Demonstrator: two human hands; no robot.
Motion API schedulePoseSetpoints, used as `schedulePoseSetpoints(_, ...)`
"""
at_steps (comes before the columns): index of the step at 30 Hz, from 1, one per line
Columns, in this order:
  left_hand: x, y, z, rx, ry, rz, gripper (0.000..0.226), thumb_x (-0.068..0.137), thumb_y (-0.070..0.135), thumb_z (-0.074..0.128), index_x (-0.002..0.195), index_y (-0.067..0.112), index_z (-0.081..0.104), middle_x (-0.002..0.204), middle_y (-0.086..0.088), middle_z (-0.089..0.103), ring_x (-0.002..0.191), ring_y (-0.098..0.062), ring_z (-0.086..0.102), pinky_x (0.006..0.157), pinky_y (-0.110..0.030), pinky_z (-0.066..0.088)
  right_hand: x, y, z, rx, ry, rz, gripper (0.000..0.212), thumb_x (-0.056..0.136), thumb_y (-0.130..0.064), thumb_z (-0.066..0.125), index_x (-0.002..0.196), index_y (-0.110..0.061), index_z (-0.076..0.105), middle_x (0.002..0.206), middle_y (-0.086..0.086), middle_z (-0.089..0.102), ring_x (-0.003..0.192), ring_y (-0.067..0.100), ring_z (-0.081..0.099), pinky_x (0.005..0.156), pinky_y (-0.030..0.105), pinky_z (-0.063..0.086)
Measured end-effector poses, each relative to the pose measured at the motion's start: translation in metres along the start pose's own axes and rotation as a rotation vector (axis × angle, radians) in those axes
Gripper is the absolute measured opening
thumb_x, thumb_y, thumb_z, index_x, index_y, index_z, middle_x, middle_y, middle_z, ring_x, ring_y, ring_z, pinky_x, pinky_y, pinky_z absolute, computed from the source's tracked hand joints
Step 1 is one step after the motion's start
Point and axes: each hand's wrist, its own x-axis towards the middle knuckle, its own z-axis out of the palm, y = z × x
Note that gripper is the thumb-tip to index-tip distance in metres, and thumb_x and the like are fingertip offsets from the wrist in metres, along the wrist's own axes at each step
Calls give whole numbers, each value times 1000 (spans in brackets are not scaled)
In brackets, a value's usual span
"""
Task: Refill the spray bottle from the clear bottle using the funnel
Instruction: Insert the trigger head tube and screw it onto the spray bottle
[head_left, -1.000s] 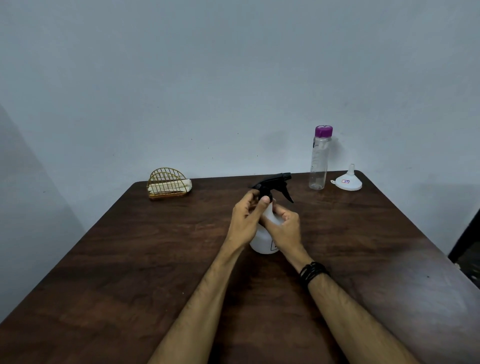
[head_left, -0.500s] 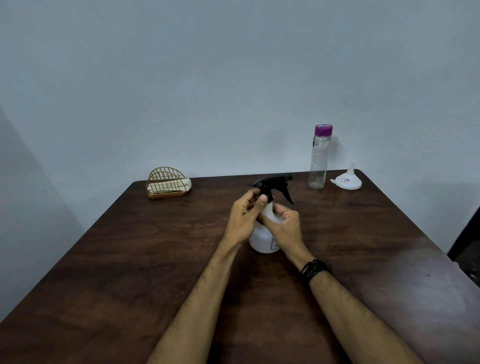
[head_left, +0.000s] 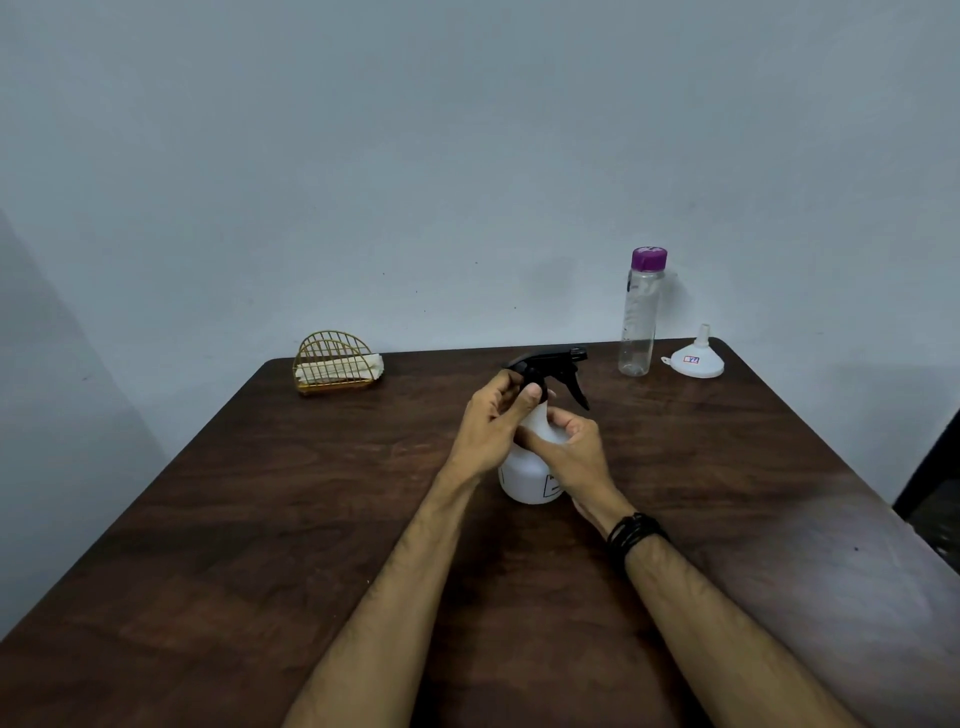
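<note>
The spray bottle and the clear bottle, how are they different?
The spray bottle is white and round-bellied; the clear bottle is see-through, tall and slim. The spray bottle has a black trigger top, while the clear bottle has a purple cap. The spray bottle is gripped by the left hand and right hand; the clear bottle stands untouched by the funnel. Both stand upright on the table.

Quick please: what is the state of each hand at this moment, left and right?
Left hand: closed, pinching the black trigger head of the spray bottle.
Right hand: closed, gripping the spray bottle's white body.
</note>
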Motion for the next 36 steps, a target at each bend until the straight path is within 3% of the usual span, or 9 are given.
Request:
schedulePoseSetpoints(5, 0, 6, -7, -13, -68, -27, 43, 94, 32, 62, 115, -6, 61, 111, -20, 71, 107, -30, 68, 96, -42, 55, 2, -5, -3, -3, -50, 72, 28, 78, -16, 86, 104, -8, 76, 98, 8, 79, 94, 27, 75, 87, 43, 61)
schedulePoseSetpoints(9, -7, 4, -4, 23, -13, -26, 24, 97, 21, 61, 109, 1, 62, 107, -18, 71, 101, -26, 70, 89, -34, 57, 3, -9, -7, -23, -133, 98, 34, 79, -16, 85, 111, -12, 73, 107, 7, 78, 106, 30, 72, 93, 42, 59)
schedulePoseSetpoints(11, -12, 3, -3, 4, 27, -36, 14, 95, 14, 64, 107, 6, 62, 102, -15, 69, 95, -16, 68, 85, -27, 56, -1, -8, -8, -103, -170, 74, 59, 77, -29, 87, 130, -18, 63, 124, 3, 71, 118, 26, 67, 99, 41, 56)
schedulePoseSetpoints(14, -13, 1, -11, 7, 2, -59, 22, 90, 14, 72, 110, 11, 63, 108, -21, 68, 100, -21, 66, 91, -36, 54, -15, -2, -12, -215, -75, -13, 101, 69, -57, 81, 152, -31, 31, 154, -5, 39, 141, 10, 40, 115, 37, 39)
schedulePoseSetpoints(19, -19, 2, -22, 136, -13, -51, 48, 69, 5, 89, 110, 15, 66, 100, -1, 73, 94, -10, 70, 85, -28, 58, -29, -28, -6, -252, 195, -282, 89, 76, -62, 66, 149, -26, 30, 153, -3, 35, 137, 5, 38, 112, 21, 34)
schedulePoseSetpoints(23, -24, -4, -14, 234, 24, -55, 49, 65, 16, 90, 109, 19, 67, 100, -1, 72, 95, -14, 70, 87, -37, 59, -28, -44, 10, -315, 105, -249, 101, 70, -65, 76, 152, -25, 32, 149, -9, 38, 137, 5, 41, 112, 22, 37)
schedulePoseSetpoints(27, -41, -13, -12, 206, -97, -145, 62, 63, 23, 92, 118, 19, 62, 117, 2, 69, 108, -9, 66, 90, -31, 57, -20, -50, 26, -436, 94, -197, 88, 78, -46, 83, 149, -19, 38, 145, -5, 48, 134, 12, 47, 107, 30, 43)
schedulePoseSetpoints(31, -52, -19, -17, 314, -179, -180, 82, 53, 38, 96, 125, 30, 58, 122, 15, 62, 109, -1, 61, 90, -28, 55, -13, -54, 32, -359, 83, -144, 62, 88, -19, 76, 141, -15, 43, 138, -3, 53, 125, 9, 51, 87, 7, 42)
schedulePoseSetpoints(36, -55, -23, -16, 373, -228, -226, 101, 46, 36, 99, 133, 32, 48, 127, 15, 59, 114, -6, 59, 96, -36, 54, -10, -53, 33, -235, 16, -126, 39, 92, -5, 63, 128, -19, 54, 123, -3, 63, 92, 13, 68, 79, 27, 55)
